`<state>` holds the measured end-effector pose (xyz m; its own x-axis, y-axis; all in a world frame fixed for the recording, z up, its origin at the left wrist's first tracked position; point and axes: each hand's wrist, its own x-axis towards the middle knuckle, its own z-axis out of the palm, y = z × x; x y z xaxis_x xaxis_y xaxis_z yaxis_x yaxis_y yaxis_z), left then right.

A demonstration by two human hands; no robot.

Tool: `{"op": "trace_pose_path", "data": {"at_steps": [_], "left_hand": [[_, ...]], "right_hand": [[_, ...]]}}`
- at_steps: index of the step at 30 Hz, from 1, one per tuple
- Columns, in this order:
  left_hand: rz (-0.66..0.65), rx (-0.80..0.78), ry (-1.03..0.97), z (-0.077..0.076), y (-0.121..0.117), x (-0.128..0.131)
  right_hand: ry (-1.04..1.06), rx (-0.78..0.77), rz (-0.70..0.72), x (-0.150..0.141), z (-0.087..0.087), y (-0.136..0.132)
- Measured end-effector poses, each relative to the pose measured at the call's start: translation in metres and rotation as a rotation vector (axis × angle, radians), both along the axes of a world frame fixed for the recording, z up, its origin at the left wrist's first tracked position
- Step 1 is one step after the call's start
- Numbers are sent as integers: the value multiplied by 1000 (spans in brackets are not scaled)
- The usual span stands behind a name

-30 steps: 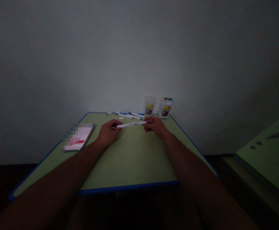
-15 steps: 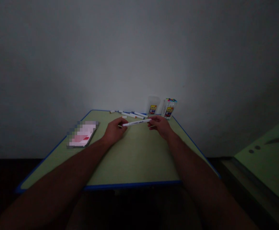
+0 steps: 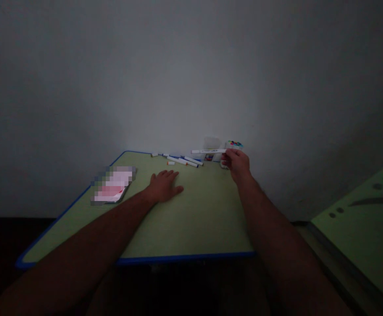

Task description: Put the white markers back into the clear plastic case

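Observation:
A white marker (image 3: 208,151) is pinched at its right end by my right hand (image 3: 238,163), raised near the back right of the table. It lies nearly level and crosses in front of a clear plastic case (image 3: 212,143). Behind my right hand, a second case with coloured marker ends (image 3: 235,143) is partly hidden. My left hand (image 3: 163,186) rests flat on the tabletop with its fingers spread, holding nothing. Beyond it lie several loose white markers (image 3: 182,161) and a small white cap (image 3: 170,163) with an orange end.
The pale green table (image 3: 191,224) has a blue rim and stands against a grey wall. A phone (image 3: 114,185) with a blurred screen lies at its left side. A light green panel (image 3: 369,215) with dark marks stands at the far right.
My left hand has let go of the marker and come down flat on the table. My right hand has carried the marker right and upward, in front of the cases.

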<state>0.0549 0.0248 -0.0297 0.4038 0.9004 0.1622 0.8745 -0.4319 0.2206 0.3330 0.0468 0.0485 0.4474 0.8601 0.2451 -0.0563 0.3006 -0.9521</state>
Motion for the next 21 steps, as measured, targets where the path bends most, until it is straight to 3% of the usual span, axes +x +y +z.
{"op": "trace_pose_path", "data": {"at_steps": [8,13,17,21], "left_hand": [[-57,-72,103,-1,-1,3],[-58,-72,117,-1,-2,5],[-61,-73,121,-3,-2,5],[-63,-63,119,-3,-2,5]], "right_hand": [[-87,146,-229,17,52,33],[-215,117,-380,22,79,53],[-383,36,-459,24,84,73],[-551,-23,-495,27,76,96]]}}
